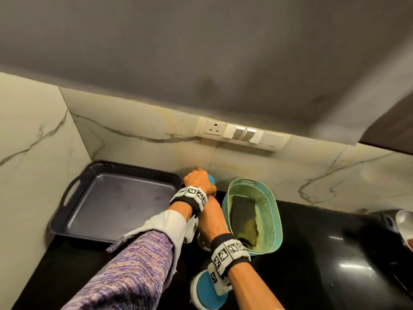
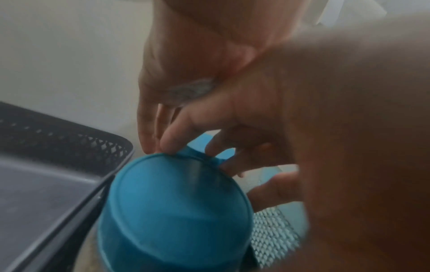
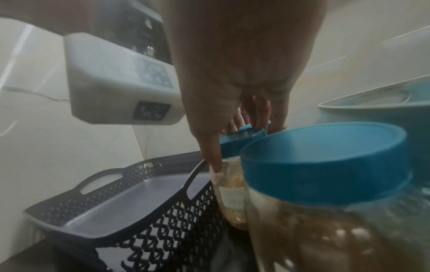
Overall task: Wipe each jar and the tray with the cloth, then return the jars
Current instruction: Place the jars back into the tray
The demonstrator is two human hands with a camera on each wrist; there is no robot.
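A clear jar with a blue lid (image 1: pixel 211 178) (image 2: pixel 177 198) (image 3: pixel 232 193) stands by the back wall, just right of the dark latticed tray (image 1: pixel 116 198) (image 2: pixel 46 184) (image 3: pixel 130 198), which holds nothing. My left hand (image 1: pixel 197 177) (image 2: pixel 163 82) curls over its lid from above, fingertips on the far rim. My right hand (image 1: pixel 211 213) (image 3: pixel 232 88) reaches under the left wrist and grips the same jar, thumb on its side. A second blue-lidded jar (image 3: pixel 325 162) stands right before it. A third jar (image 1: pixel 206 291) is nearest me. I cannot pick out the cloth for certain.
A teal mesh basket (image 1: pixel 272 211) (image 3: pixel 372 103) with something dark and green in it stands right of the jars on the black counter (image 1: pixel 324 253). A steel vessel (image 1: pixel 404 222) sits at the far right edge. Marble walls close off the back and left.
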